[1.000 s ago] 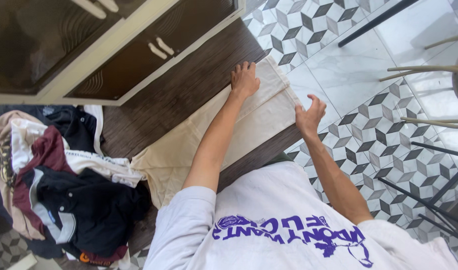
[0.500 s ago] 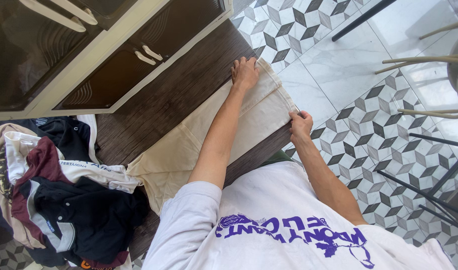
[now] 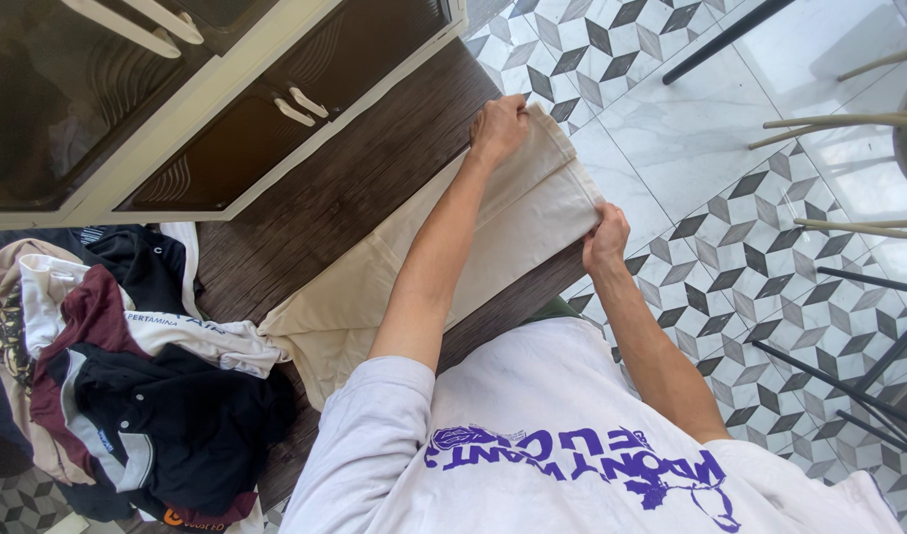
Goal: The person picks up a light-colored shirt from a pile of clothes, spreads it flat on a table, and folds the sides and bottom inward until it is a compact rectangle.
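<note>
Cream trousers (image 3: 493, 232) lie flat along a dark wooden table (image 3: 345, 188), their leg ends reaching the table's right end. My left hand (image 3: 498, 127) grips the far corner of the leg hems, fingers curled over the cloth. My right hand (image 3: 607, 237) pinches the near corner of the same hems at the table's edge. Both arms reach out from my white printed shirt at the bottom of the view.
A heap of clothes (image 3: 117, 376), dark, maroon, white and beige, sits on the table's left part. A cabinet with dark glass doors and pale handles (image 3: 300, 104) stands behind the table. Patterned floor tiles (image 3: 730, 227) and chair legs (image 3: 849, 119) lie to the right.
My right hand went from open beside the hem to closed on its near corner. My left hand curled from flat on the cloth to gripping the far corner.
</note>
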